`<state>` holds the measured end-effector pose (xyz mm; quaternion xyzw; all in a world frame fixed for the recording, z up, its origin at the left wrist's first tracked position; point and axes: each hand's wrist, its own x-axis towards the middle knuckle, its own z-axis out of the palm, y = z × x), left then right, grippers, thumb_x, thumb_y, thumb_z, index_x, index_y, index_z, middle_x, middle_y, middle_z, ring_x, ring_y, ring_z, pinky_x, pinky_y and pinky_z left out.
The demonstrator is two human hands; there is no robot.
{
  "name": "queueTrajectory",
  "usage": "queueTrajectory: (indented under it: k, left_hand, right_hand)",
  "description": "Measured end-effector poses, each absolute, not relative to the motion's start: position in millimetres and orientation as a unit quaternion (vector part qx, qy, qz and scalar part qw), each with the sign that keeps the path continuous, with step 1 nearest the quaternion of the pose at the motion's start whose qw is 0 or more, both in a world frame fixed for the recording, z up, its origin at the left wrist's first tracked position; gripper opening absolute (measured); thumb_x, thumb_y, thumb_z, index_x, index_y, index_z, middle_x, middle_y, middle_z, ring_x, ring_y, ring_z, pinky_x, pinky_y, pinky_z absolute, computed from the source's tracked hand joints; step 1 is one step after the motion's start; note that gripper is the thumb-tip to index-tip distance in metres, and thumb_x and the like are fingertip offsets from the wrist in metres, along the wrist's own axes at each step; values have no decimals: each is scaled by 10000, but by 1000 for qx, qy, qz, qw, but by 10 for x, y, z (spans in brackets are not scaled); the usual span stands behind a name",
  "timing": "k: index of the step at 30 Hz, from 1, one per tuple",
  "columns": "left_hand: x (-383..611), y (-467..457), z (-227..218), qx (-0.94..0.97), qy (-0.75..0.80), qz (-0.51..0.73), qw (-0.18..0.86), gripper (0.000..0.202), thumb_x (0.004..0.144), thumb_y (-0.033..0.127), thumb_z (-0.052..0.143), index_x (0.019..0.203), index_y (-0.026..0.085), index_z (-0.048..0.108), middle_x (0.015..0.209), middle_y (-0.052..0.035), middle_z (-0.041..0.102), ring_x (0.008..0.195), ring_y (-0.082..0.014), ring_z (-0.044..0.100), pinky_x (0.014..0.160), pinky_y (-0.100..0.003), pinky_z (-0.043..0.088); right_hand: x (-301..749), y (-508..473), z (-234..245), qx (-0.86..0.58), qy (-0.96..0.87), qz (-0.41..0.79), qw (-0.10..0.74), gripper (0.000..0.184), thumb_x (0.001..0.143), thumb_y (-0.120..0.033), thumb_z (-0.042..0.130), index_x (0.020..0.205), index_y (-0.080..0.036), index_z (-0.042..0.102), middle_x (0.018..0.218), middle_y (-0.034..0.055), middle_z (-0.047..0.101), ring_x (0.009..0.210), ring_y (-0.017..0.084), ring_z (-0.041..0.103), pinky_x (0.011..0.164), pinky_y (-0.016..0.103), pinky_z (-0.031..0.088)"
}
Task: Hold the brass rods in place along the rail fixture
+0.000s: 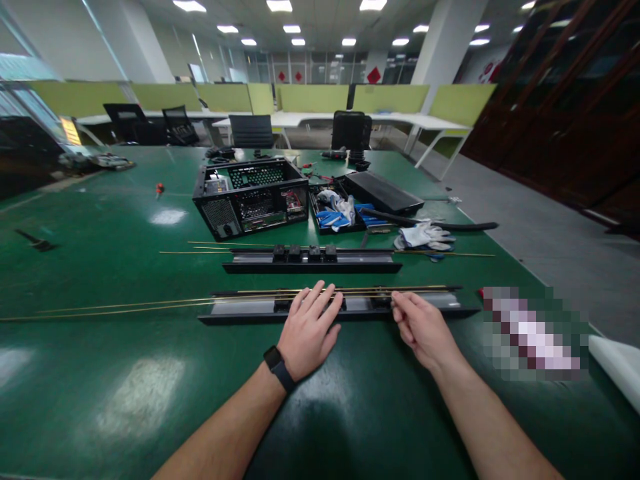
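A long black metal rail (240,320) with a pale inner channel lies crosswise in front of me, with dark blocks (381,297) set along it. Thin brass-coloured rods (150,306) run along its top and stick out far to the left. My left hand (311,330), with a dark watch on its wrist, lies palm down over the rail and rods, fingers stretched out. Further right, my right hand (420,327) is closed in a pinch at the rods, beside a block. Whatever is between its fingertips is hidden.
Behind lies a second rail (310,268) with several blocks and more rods. An open black computer case (250,200), a black cover (383,191) and work gloves (425,235) are further back. At right are a pixelated patch (533,333) and a white object (617,367).
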<state>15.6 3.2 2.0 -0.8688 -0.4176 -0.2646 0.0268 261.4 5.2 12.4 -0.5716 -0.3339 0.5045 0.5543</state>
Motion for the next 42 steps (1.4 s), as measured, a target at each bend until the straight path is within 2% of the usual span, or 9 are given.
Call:
queueTrajectory:
  k: [8, 14, 19, 24, 28, 32, 35, 39, 42]
  left_hand:
    - [142, 31, 26, -871, -413, -263, 31, 562, 952, 293, 536, 1495, 203, 421, 1561, -91, 419, 1480, -284, 312, 1206, -496, 269]
    - [146, 33, 14, -869, -416, -265, 32, 571, 939, 287, 556, 1490, 214, 428, 1552, -89, 433, 1473, -287, 327, 1206, -493, 266]
    - [156, 30, 16, -869, -410, -274, 35, 609, 929, 283, 567, 1511, 222, 397, 1539, -102, 450, 1467, -286, 340, 1197, -494, 283]
    - [158, 29, 14, -869, -412, -271, 32, 597, 940, 279, 552, 1512, 221, 393, 1545, -97, 441, 1473, -285, 328, 1200, -498, 275]
    - [161, 32, 13, -871, -412, -267, 33, 574, 946, 274, 543, 1502, 216, 408, 1548, -99, 436, 1469, -286, 336, 1197, -499, 277]
    - [166, 38, 9, -871, -412, -267, 35, 573, 946, 275, 544, 1500, 218, 413, 1547, -96, 439, 1463, -286, 348, 1195, -496, 280]
    - [172, 41, 9, -870, -413, -267, 35, 574, 947, 274, 543, 1502, 218, 411, 1549, -96, 436, 1469, -283, 337, 1197, -493, 279]
    - [171, 42, 3, -871, -413, -264, 34, 566, 951, 278, 538, 1499, 209, 415, 1556, -94, 426, 1472, -278, 331, 1205, -484, 268]
    - [164, 43, -7, -871, -413, -265, 34, 567, 950, 283, 542, 1497, 209, 418, 1560, -96, 420, 1472, -281, 331, 1204, -485, 269]
  right_hand:
    - [2823, 96, 140, -575, -211, 469, 637, 203, 717, -278, 755, 715, -168, 584, 533, -41, 534, 305, 50, 346, 242, 166, 207]
    - [3236, 173, 190, -624, -126, 363, 680, 145, 746, -200, 674, 673, -177, 551, 505, -58, 503, 304, 52, 350, 247, 173, 213]
    - [3275, 157, 161, -654, -147, 346, 656, 181, 812, -319, 666, 763, -156, 603, 570, 2, 616, 275, 62, 355, 236, 184, 203]
    - [3043, 94, 79, -642, -266, 400, 597, 349, 749, -462, 756, 821, -140, 644, 634, 37, 669, 262, 58, 359, 229, 176, 178]
    - [3065, 106, 76, -614, -250, 416, 623, 333, 704, -415, 793, 803, -134, 645, 627, 23, 657, 278, 53, 366, 234, 171, 189]
    - [3313, 159, 104, -623, -179, 350, 676, 179, 775, -295, 718, 762, -147, 620, 581, -9, 615, 293, 59, 383, 242, 177, 221]
    - [3478, 186, 107, -633, -146, 320, 689, 130, 825, -262, 669, 773, -159, 609, 564, -27, 593, 292, 59, 378, 246, 177, 221]
    - [3434, 181, 110, -641, -149, 336, 674, 200, 850, -344, 670, 796, -169, 591, 569, -15, 612, 285, 59, 368, 244, 176, 214]
    - [3278, 157, 134, -643, -202, 339, 657, 294, 803, -420, 735, 813, -191, 551, 609, -6, 649, 283, 67, 391, 235, 174, 209]
